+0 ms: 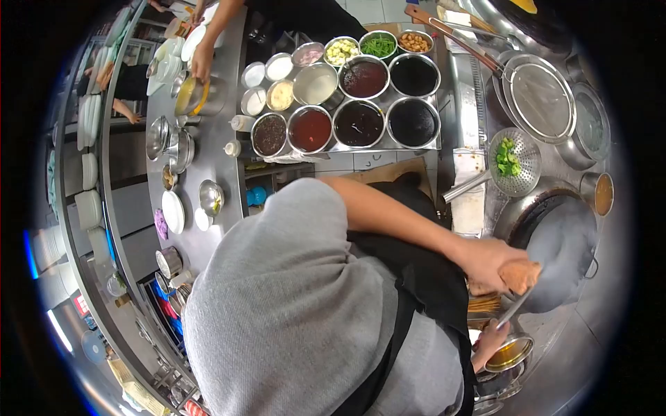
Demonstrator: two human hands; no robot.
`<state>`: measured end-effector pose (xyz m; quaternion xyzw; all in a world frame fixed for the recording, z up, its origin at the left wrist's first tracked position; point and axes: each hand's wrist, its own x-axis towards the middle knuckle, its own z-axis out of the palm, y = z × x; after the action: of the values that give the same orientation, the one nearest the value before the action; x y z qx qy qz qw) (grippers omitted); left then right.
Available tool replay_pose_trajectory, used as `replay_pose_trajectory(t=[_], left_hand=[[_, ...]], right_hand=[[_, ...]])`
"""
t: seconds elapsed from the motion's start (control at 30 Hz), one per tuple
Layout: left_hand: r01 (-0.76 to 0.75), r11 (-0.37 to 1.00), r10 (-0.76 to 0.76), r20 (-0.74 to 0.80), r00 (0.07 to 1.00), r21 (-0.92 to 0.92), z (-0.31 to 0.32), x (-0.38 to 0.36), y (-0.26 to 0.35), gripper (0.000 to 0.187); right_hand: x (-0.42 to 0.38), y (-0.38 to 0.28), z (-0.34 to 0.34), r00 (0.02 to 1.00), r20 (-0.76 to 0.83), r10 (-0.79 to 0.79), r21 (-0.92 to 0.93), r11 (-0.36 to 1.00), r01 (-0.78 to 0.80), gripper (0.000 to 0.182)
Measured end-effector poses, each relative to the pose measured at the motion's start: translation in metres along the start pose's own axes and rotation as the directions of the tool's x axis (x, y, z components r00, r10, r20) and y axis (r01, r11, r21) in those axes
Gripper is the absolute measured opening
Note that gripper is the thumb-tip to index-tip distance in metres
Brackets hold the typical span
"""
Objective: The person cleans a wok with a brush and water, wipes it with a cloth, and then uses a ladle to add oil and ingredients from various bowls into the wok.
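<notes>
My left hand (485, 265) is closed round a folded tan cloth (520, 276) at the near edge of a wok (562, 253). Pale steam blurs the wok's inside, and its contents are hard to make out. Below it in the view, my right hand (491, 341) grips the metal handle (514, 310) of a utensil that slants up towards the wok; its far end is hidden. Beside the right hand stands a metal pot (531, 343) with yellow liquid. A perforated strainer (531, 156) with chopped greens (508, 158) rests near the wok's upper-left edge.
Round containers of sauces and ingredients (361, 76) stand at the top centre. Mesh strainers (544, 97) lie at the upper right, near a small pot of brown liquid (605, 194). Bowls and plates (173, 211) line the left counter, where another person's hand (201, 62) touches a bowl.
</notes>
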<state>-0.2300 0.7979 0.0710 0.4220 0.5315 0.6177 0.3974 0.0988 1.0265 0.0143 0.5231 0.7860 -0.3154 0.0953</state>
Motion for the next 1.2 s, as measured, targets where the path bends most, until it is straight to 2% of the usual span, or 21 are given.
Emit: replay_pose_trajectory(t=[0.1,0.17,0.2,0.23,0.27,0.3,0.33,0.37,0.43,0.5,0.53,0.6,0.67,0.73,0.77,0.83,0.9,0.93,1.0,1.07,1.2], left_hand=[[-0.051,0.997,0.05,-0.021,0.999,-0.066,0.022,0.012,0.007,0.051],[-0.141,0.99,0.141,0.001,0.99,0.0,0.033,0.023,0.007,0.05],[-0.119,0.993,0.119,0.017,0.993,-0.012,0.032,0.021,0.014,0.052],[-0.121,0.993,0.121,0.033,0.992,-0.014,0.027,0.017,0.022,0.052],[-0.066,0.996,0.067,0.017,0.998,-0.061,0.017,0.01,0.03,0.054],[-0.012,0.993,0.014,0.02,1.0,-0.118,0.01,0.003,0.037,0.056],[-0.067,0.989,0.057,-0.082,0.995,-0.129,0.004,-0.004,0.04,0.058],[-0.125,0.981,0.102,-0.153,0.983,-0.151,-0.002,-0.011,0.041,0.06],[0.258,0.949,-0.284,-0.137,0.949,-0.18,-0.026,-0.031,0.073,0.046],[0.341,0.734,-0.465,-0.068,0.883,-0.588,-0.029,-0.038,0.086,0.046],[0.3,0.701,-0.488,-0.127,0.864,-0.647,-0.029,-0.038,0.092,0.046],[0.323,0.751,-0.509,-0.194,0.839,-0.575,-0.025,-0.036,0.108,0.049],[0.383,0.766,-0.482,-0.068,0.873,-0.516,-0.031,-0.033,0.115,0.049],[0.431,0.772,-0.481,0.013,0.876,-0.467,-0.026,-0.017,0.115,0.049],[0.441,0.791,-0.455,0.075,0.887,-0.423,-0.019,-0.004,0.109,0.05],[0.436,0.855,-0.4,0.18,0.899,-0.279,-0.002,0.023,0.082,0.053],[0.186,0.949,-0.226,0.136,0.965,0.256,0.016,0.051,0.004,0.062],[0.096,0.906,-0.245,0.325,0.914,0.413,0.025,0.08,-0.001,0.06],[-0.307,0.843,0.101,0.431,0.897,0.442,0.044,0.113,-0.085,0.051],[-0.292,0.809,0.036,0.453,0.891,0.51,0.06,0.129,-0.131,0.047],[-0.258,0.761,-0.044,0.444,0.895,0.595,0.066,0.134,-0.13,0.04]], right_hand=[[0.013,-0.023,0.003,0.997,-0.016,0.08,0.486,0.872,-0.062,0.019],[0.049,0.003,0.01,0.99,-0.129,0.051,0.42,0.907,0.008,0.027],[0.048,-0.009,0.022,0.956,-0.292,-0.029,0.048,0.998,0.045,0.036],[0.032,-0.056,0.026,0.948,-0.173,0.266,-0.021,0.962,-0.273,0.04],[0.045,-0.018,0.051,0.963,-0.252,-0.094,0.265,0.951,0.162,0.036],[0.031,-0.035,0.054,0.979,-0.056,-0.196,0.47,0.86,0.199,0.035],[0.034,-0.019,0.082,0.968,-0.216,-0.124,0.719,0.651,0.244,0.034],[0.001,-0.075,0.056,0.976,0.117,0.184,0.774,0.599,-0.206,0.026],[0.004,-0.076,0.055,0.948,0.317,0.001,0.935,-0.169,-0.312,0.024],[-0.005,-0.075,0.025,0.871,0.232,-0.433,0.673,-0.575,-0.465,0.027],[-0.018,-0.088,0.005,0.903,0.286,-0.321,0.611,-0.664,-0.43,0.027],[-0.03,-0.075,-0.013,0.893,0.378,-0.246,0.773,-0.446,-0.45,0.027],[-0.046,-0.069,-0.023,0.967,0.252,-0.037,0.954,0.176,-0.241,0.025],[-0.031,-0.046,-0.02,0.99,0.112,0.085,0.726,0.673,-0.14,0.03],[-0.018,-0.038,-0.01,0.989,0.104,0.103,0.736,0.661,-0.146,0.03],[0.01,-0.034,0.01,0.916,-0.398,0.053,0.147,0.989,0.007,0.037],[0.029,-0.049,0.022,0.903,-0.378,0.205,0.031,0.977,-0.21,0.043],[0.034,-0.05,0.031,0.916,-0.351,0.194,-0.028,0.976,-0.217,0.044],[0.023,-0.048,0.044,0.937,-0.307,0.168,-0.1,0.973,-0.207,0.042],[-0.001,-0.033,0.047,0.942,-0.309,0.134,-0.159,0.969,-0.19,0.04],[-0.032,-0.043,0.011,0.971,-0.134,0.199,0.36,0.923,-0.14,0.034]])
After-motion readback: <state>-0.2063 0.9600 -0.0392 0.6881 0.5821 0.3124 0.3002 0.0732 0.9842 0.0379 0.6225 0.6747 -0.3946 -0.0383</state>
